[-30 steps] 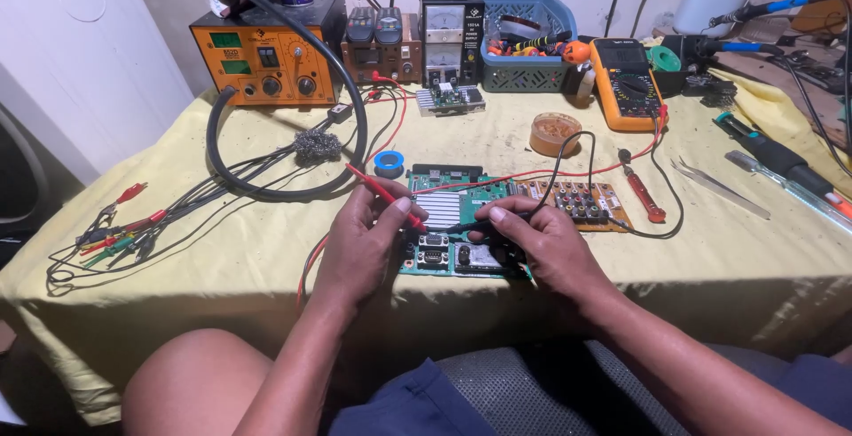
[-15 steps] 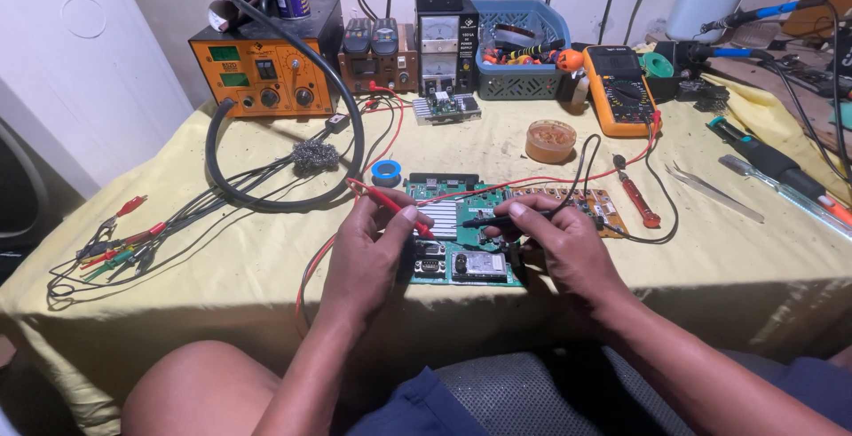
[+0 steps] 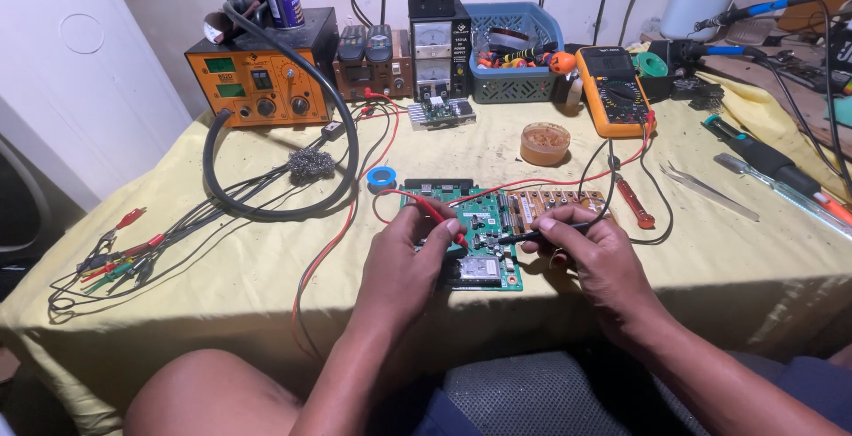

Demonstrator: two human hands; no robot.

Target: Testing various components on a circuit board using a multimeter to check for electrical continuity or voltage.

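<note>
While hands press probes, green circuit board (image 3: 479,245) underneath, orange meter (image 3: 611,90) behind.

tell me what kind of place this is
Most likely an electronics repair bench, perhaps in a home workshop. An orange multimeter lies behind the green circuit board, an orange rework station stands at the back, and both hands hold test probes to the board.

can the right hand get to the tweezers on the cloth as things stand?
Probably yes, once it frees up. The right hand holds the black probe on the green circuit board. The tweezers lie to its right on the yellow cloth, with only bare cloth and a thin black lead between.
</note>
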